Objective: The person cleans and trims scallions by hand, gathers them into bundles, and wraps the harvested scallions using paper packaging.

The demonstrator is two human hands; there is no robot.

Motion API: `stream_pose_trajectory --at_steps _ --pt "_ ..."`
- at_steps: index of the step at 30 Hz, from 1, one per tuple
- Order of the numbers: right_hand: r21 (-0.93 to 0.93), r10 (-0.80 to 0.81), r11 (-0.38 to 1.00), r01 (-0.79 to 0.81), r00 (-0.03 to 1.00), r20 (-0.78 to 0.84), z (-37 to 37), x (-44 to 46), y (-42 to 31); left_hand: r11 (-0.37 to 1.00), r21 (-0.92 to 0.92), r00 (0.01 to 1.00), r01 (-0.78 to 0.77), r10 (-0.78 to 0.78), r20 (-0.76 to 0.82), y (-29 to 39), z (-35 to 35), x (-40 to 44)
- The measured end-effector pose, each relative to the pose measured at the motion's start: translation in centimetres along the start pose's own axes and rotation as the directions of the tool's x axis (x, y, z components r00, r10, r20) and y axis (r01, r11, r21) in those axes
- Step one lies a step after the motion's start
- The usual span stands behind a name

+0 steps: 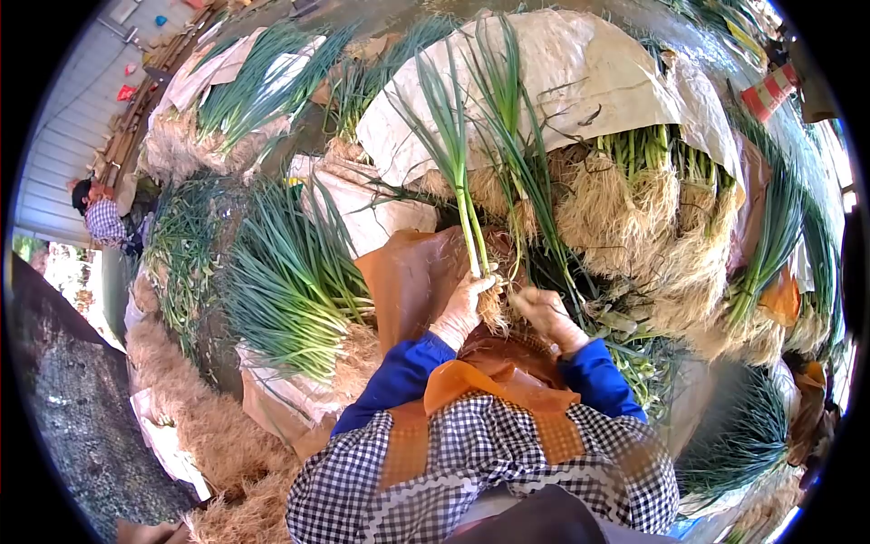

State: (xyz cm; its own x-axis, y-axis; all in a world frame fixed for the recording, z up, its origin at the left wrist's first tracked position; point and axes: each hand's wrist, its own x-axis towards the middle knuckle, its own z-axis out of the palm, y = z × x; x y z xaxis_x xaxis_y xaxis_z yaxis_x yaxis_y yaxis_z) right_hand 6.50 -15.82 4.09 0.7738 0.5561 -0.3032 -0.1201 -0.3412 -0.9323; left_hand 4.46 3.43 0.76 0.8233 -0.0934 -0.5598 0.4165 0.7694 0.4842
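Handling long green onion stalks with white shanks (470,227), upright over the lap, dangling pale roots (493,310) at the bottom. Work in hand looks like cleaning the root end. Left hand (458,306): fingers closed around the shank bases, just above the roots. Right hand (551,319): fingers curled, just beside the roots; blurred, so cannot tell whether they pinch a loose leaf. Any further pull calls for a firm left grip, roots exposed. Loose green onion pile (290,272) lies left of the lap.
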Motion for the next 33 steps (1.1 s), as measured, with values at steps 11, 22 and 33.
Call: stream_pose_trajectory --at_steps 11,22,33 --pt "0.252 0.139 0.951 -0.181 0.975 0.174 -1.5 13.7 -6.5 0.998 0.021 0.983 0.054 -0.056 0.176 -0.2 0.3 -1.3" --pt "0.92 0.254 0.389 0.048 0.954 -0.158 5.8 14.8 -1.9 0.878 -0.465 0.989 0.117 -0.063 0.131 -1.8 -2.8 -0.4" --pt "0.857 0.342 0.501 -0.125 0.937 -0.064 5.6 12.4 -2.0 0.967 -0.157 0.969 -0.202 0.174 -0.178 -2.1 -0.9 -0.5"
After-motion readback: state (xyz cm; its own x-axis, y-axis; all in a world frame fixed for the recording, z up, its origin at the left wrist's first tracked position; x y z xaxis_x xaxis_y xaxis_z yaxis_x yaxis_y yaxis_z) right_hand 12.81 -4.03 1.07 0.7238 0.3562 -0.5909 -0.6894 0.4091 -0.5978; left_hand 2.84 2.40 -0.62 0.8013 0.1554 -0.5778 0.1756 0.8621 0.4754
